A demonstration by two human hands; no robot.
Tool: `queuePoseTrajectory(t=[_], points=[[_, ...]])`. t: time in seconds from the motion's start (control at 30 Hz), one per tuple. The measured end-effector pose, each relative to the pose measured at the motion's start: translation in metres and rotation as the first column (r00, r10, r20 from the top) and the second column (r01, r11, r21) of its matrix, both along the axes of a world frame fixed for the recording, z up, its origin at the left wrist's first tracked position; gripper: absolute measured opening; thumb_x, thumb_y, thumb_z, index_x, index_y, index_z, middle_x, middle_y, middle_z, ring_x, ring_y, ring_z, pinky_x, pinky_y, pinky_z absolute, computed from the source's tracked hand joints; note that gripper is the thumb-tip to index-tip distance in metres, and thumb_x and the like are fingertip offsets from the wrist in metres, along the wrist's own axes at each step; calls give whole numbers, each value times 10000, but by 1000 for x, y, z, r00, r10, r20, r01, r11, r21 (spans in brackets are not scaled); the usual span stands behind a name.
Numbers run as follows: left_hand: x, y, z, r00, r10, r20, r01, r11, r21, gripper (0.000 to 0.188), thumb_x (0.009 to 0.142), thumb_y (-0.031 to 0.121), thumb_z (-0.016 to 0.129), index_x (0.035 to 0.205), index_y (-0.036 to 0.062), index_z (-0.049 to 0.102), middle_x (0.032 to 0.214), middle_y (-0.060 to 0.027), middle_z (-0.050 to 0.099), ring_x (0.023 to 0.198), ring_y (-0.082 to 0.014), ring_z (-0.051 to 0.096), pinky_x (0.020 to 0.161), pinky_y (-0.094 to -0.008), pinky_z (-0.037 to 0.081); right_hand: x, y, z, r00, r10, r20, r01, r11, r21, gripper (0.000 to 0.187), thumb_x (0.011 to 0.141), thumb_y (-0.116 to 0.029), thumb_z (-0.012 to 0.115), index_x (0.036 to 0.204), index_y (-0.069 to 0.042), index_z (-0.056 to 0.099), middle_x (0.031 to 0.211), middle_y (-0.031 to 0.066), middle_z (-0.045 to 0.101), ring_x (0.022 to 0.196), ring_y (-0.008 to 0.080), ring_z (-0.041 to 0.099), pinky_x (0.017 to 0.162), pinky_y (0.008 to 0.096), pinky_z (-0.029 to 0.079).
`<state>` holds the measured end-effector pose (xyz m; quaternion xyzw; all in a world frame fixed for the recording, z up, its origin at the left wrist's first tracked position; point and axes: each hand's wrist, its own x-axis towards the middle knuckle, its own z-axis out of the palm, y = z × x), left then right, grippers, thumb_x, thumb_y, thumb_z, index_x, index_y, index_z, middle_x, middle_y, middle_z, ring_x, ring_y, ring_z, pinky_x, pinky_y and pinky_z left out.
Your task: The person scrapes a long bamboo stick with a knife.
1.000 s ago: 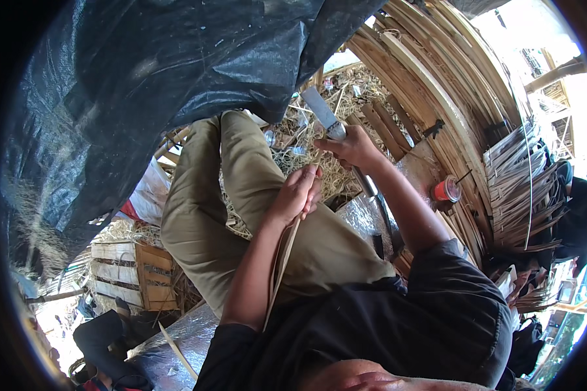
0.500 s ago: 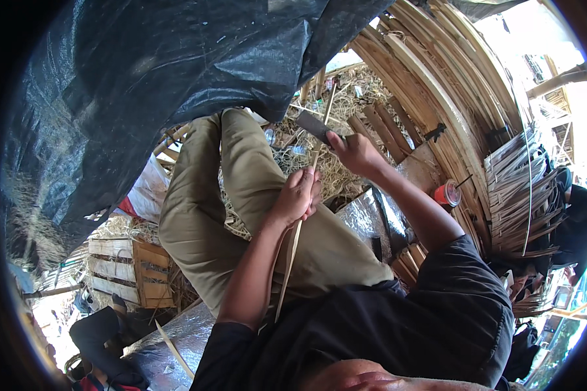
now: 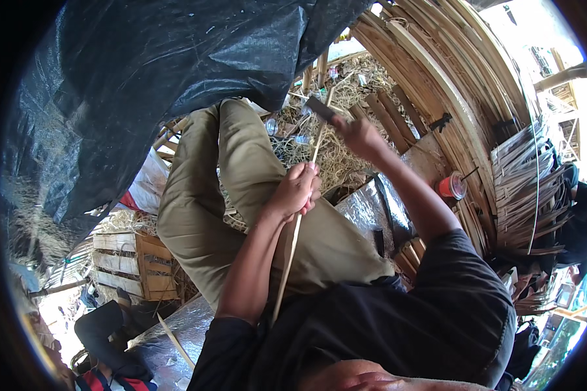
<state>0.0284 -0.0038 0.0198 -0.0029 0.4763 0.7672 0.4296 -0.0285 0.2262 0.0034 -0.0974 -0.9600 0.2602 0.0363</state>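
Note:
A long, thin strip of split bamboo or wood [image 3: 288, 255] runs from my lap up past my knees, slightly tilted. My left hand [image 3: 296, 192] is closed around its middle, above my thigh. Farther along, my right hand [image 3: 360, 137] grips a knife whose handle is hidden in the fingers. The broad, dark knife blade [image 3: 319, 109] lies across the strip near its far end; whether it touches the strip cannot be made out.
Long split slats [image 3: 430, 85] are stacked at the right, beside a red cup [image 3: 451, 187] with a straw. A black tarp [image 3: 176, 58] hangs at the upper left. Straw and litter [image 3: 346, 156] cover the ground. A wooden crate [image 3: 137, 264] and another person's leg [image 3: 101, 329] are at the lower left.
My right hand and the knife have moved away from me along the strip, toward its far end. My left hand keeps its hold at nearly the same place.

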Motion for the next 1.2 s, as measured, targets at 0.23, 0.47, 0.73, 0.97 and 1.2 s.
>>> queuePoseTrajectory(t=[0.23, 0.47, 0.73, 0.97, 1.2], points=[[3, 3, 5, 999, -48, 25, 50, 997, -65, 218, 1054, 299, 391, 947, 114, 437, 584, 73, 337, 397, -7, 296, 328, -168, 280, 7, 4, 29, 924, 73, 376, -25, 991, -131, 635, 989, -567, 434, 861, 23, 630, 601, 125, 589, 572, 243, 620, 501, 373, 477], [1, 1, 5, 996, -70, 62, 73, 996, -46, 206, 1052, 288, 393, 975, 105, 445, 588, 70, 341, 406, -10, 306, 331, -172, 285, 1, 7, 32, 863, -84, 499, 206, 959, -194, 768, 957, -662, 403, 817, 48, 660, 658, 160, 618, 629, 238, 634, 575, 431, 494], [0, 3, 5, 997, -64, 44, 67, 996, -60, 221, 1052, 307, 401, 988, 101, 450, 594, 71, 340, 419, 0, 308, 329, -164, 276, -6, 3, 23, 832, -21, 554, 114, 984, -134, 865, 936, -694, 402, 716, 113, 627, 654, 259, 621, 715, 330, 677, 670, 476, 507], [0, 5, 4, 996, -44, 82, 48, 998, -51, 216, 1049, 294, 402, 947, 110, 447, 585, 69, 348, 408, -2, 312, 320, -160, 292, -17, 9, 17, 846, -110, 522, 213, 967, -142, 833, 959, -672, 370, 695, 70, 641, 641, 207, 626, 686, 295, 671, 643, 458, 504], [-3, 5, 8, 990, -24, 139, 26, 1000, -9, 211, 1045, 297, 412, 928, 124, 443, 580, 71, 345, 405, 0, 304, 313, -159, 284, -25, 19, 9, 793, -81, 604, 211, 967, -146, 728, 953, -685, 385, 622, -55, 543, 529, 42, 504, 468, 167, 482, 489, 420, 415]])
